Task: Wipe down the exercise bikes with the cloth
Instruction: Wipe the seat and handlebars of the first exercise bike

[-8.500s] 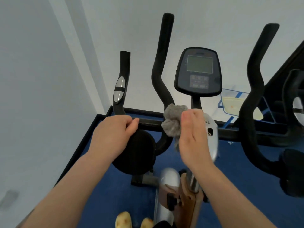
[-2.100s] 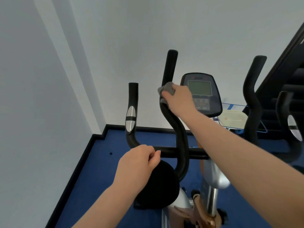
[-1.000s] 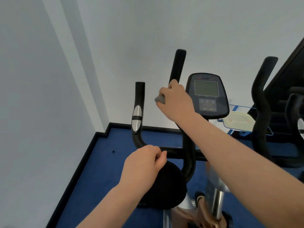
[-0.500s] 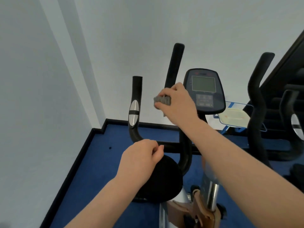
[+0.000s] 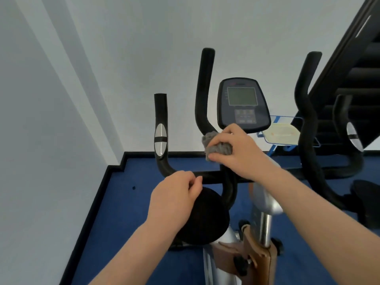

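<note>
A corner of pale walls and blue carpeted floor [image 5: 115, 219] is seen; the crumpled grey cloth [image 5: 216, 146] is gripped in the curled right hand [image 5: 238, 151] against the curved black foam handlebar [image 5: 202, 99]; the horizontal black crossbar [image 5: 211, 174] is clasped by the left hand [image 5: 174, 202]; a downward stroke seems called for next; nothing on the dark oval console [image 5: 243, 104] can be read.

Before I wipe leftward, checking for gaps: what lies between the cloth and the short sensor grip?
Nothing on the bike: in the head view only wall shows between the cloth and sensor grip.
</note>
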### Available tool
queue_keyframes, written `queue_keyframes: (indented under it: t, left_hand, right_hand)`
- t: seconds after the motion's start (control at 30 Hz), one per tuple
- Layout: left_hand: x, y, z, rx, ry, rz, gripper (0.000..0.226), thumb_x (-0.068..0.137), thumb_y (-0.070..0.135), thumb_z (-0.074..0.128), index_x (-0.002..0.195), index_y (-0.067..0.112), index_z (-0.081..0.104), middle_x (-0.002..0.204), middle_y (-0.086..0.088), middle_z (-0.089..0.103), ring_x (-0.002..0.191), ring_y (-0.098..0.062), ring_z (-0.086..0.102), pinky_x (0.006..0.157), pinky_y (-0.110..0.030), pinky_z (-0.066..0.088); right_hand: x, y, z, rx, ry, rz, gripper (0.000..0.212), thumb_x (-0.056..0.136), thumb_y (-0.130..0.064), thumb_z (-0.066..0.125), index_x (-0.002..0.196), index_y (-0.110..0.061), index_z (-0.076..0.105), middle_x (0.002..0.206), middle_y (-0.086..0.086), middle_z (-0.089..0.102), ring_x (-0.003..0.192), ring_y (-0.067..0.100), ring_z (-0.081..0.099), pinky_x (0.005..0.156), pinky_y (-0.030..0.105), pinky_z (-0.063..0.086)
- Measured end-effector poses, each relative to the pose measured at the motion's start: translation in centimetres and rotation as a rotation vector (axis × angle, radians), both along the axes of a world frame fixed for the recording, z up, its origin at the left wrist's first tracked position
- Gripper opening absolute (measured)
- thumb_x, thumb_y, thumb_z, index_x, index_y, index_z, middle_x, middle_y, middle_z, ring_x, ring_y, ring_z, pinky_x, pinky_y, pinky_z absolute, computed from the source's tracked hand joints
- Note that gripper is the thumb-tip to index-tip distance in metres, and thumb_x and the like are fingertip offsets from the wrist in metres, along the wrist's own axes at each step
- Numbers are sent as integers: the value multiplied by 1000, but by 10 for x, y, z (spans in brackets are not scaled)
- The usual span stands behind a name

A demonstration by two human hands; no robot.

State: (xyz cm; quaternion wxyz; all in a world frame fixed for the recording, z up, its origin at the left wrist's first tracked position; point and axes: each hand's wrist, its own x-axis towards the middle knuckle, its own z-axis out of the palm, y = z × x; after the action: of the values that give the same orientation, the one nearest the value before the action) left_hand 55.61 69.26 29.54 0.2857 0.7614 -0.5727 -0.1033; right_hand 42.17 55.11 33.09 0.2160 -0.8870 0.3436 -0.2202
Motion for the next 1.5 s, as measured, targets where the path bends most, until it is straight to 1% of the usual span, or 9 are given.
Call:
queue_keyframes:
  t: [0.17,0.4,0.6,0.77,0.87,0.97,1.1,1.27,1.5]
  left_hand:
    - [1,-1,0,6,-3,-1,42,97,44,44,61,22,41,59,2,45,52,-12,44,49,-24,29]
    - [3,-3,-1,3,-7,-27,40,96,43,43,62,22,41,59,2,44,51,-13,44,49,-25,28]
    - [3,-3,1,20,2,-30,41,96,41,45,61,21,39,58,2,44,52,-13,44,49,-27,29]
    - [4,-5,1,19,30,-41,40,96,40,47,61,20,42,57,2,44,51,-13,42,50,-29,29]
    - [5,-5,1,22,53,-42,40,96,40,47,61,20,43,56,3,45,50,-12,43,49,-28,30]
    - [5,-3,-1,16,73,-38,40,96,42,46,63,21,45,58,3,46,53,-12,46,50,-29,32]
    - [4,-1,-2,3,62,-27,40,97,43,45,62,24,43,61,3,49,55,-12,49,50,-26,30]
    - [3,0,-2,7,60,-15,38,96,45,44,65,24,48,63,3,52,55,-11,50,50,-25,31]
    - [2,-3,0,-8,25,-33,40,97,39,48,60,24,41,58,4,45,52,-10,44,50,-26,26]
  right_hand:
    - [16,-28,25,374,-481,-242,9,86,-21,71,95,-20,70,93,0,64,68,4,62,56,20,49]
    - [-15,0,-11,191,-91,-422,31,94,-43,53,98,-17,68,87,2,66,82,17,59,68,28,44]
    - [8,22,-27,117,-260,-546,26,99,-32,48,116,-19,63,104,3,51,89,14,51,74,22,32]
    - [-3,19,-11,44,-335,-320,22,85,-27,71,107,-28,70,95,-7,47,87,-8,50,77,3,37]
    - [13,24,-8,-42,-192,-257,27,85,-31,72,111,-27,68,107,-3,44,102,13,50,88,26,45]
    - [0,35,-16,-151,-33,-191,23,85,-34,70,106,-26,69,109,-1,43,98,14,48,85,29,44]
    - [-25,22,4,190,14,31,21,80,-36,74,101,-31,71,103,-5,46,95,5,51,93,25,42]
    - [-19,71,-38,27,-271,-244,22,83,-23,73,105,-23,70,108,-3,44,102,7,48,94,21,40]
    - [-33,58,-36,135,-404,-227,25,80,-20,77,104,-26,71,100,-6,48,96,-7,49,87,6,36]
